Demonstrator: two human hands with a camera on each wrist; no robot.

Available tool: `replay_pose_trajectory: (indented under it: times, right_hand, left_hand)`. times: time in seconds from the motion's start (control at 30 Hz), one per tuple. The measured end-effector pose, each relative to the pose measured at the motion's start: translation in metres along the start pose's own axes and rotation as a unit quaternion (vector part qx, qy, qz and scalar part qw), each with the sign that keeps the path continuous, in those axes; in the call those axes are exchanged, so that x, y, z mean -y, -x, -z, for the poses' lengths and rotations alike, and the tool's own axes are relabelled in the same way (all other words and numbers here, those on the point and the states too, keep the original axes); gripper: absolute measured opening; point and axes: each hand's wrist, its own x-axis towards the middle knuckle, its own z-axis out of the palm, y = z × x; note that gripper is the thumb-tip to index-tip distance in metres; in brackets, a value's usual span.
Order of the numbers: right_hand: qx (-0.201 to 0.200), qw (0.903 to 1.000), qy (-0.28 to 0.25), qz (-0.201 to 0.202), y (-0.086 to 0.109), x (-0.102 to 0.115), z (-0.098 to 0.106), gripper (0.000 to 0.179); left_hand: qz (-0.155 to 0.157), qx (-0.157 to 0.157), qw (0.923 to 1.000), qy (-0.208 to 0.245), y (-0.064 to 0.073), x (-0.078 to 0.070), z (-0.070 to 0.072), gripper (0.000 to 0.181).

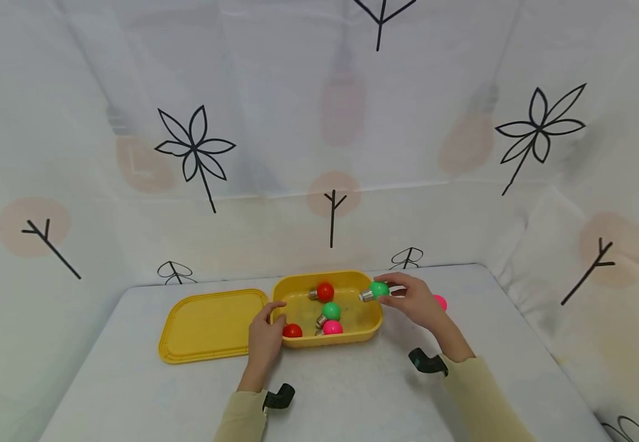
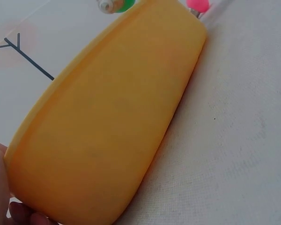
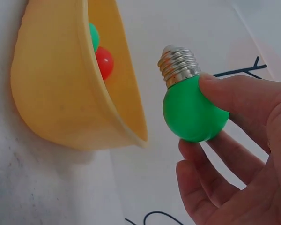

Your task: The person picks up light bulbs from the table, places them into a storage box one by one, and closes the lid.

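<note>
My right hand (image 1: pixel 415 301) pinches a green light bulb (image 3: pixel 194 108) between thumb and fingers, its silver screw base pointing left in the head view. The bulb is above the right end of a deep yellow container (image 1: pixel 371 325). At the container's left end, my left hand (image 1: pixel 265 336) grips the rim, with some fingertips against the outside wall in the left wrist view. Inside lie a red bulb (image 1: pixel 325 291) at the back, another green bulb (image 1: pixel 331 310), a pink bulb (image 1: pixel 333 327) and a second red bulb (image 1: pixel 292 331) near the front wall.
Left of the container, a flat yellow lid (image 1: pixel 214 325) lies on the white-covered table (image 1: pixel 347 393). Another pink bulb (image 1: pixel 441 301) is on the table beyond my right wrist, partly hidden by it. A patterned white cloth (image 1: pixel 275 233) hangs behind.
</note>
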Motion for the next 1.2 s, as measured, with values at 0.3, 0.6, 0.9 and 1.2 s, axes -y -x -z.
replay_pose_trajectory:
  times: [0.3,0.6,0.9,1.2]
  right_hand:
    - [0.018,0.9997,0.007,0.014,-0.004,0.002,-0.012,0.038]
    - [0.048,0.9977,-0.017,0.045,-0.013,0.002,-0.025,0.037]
    - [0.072,0.9960,-0.018,0.050,-0.022,-0.006,-0.041,0.035]
    - [0.067,0.9967,0.010,0.045,-0.030,0.000,-0.047,0.036]
  left_hand:
    - [0.003,-0.001,1.0000,0.003,-0.001,0.000,0.000,0.025]
    - [-0.004,-0.004,1.0000,0.005,0.000,0.001,0.000,0.024]
    - [-0.019,-0.011,0.9997,-0.004,0.001,0.001,0.000,0.022]
    - [-0.015,-0.012,0.9998,0.002,0.000,0.002,0.000,0.022]
